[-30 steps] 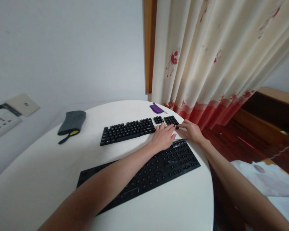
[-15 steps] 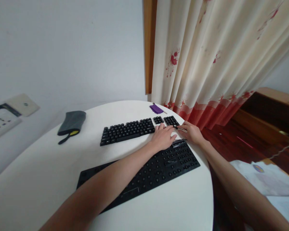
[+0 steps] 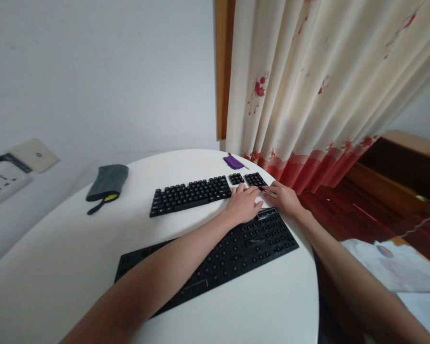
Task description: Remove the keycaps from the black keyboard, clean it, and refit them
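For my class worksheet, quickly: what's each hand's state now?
Left hand: open, palm down near the main keycap block.
Right hand: near the number-pad keycaps; grip cannot be told.

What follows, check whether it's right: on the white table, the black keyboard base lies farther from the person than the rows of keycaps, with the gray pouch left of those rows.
Not farther: the head view shows the keyboard base nearer to the person than the rows of keycaps. The gray pouch is indeed left of them.
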`<state>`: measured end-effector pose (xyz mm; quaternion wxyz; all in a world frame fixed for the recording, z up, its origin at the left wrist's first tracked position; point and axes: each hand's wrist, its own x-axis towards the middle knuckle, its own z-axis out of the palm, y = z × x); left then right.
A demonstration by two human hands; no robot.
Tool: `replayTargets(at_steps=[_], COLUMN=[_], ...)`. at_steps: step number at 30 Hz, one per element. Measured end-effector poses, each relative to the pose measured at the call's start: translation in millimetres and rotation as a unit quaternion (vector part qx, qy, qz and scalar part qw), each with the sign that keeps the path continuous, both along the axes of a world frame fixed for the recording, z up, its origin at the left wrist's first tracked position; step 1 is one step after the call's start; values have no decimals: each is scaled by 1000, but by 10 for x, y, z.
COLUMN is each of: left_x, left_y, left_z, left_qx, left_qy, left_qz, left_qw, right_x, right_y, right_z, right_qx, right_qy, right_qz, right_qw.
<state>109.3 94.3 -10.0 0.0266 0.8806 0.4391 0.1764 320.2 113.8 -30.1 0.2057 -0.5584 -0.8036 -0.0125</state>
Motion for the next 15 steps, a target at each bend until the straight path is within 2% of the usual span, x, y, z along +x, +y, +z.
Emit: replayTargets(at_steps=[15], left_x=[4], left_y=[26], left_z=[-21], left_qx=[-8], left_qy=[-5], left_qz=[0], left_qw=[1000], right_x=[6], right_y=[-31], right_z=[20], right_qx=[-19], right_qy=[-7], right_qz=[24], right_qw=[1000])
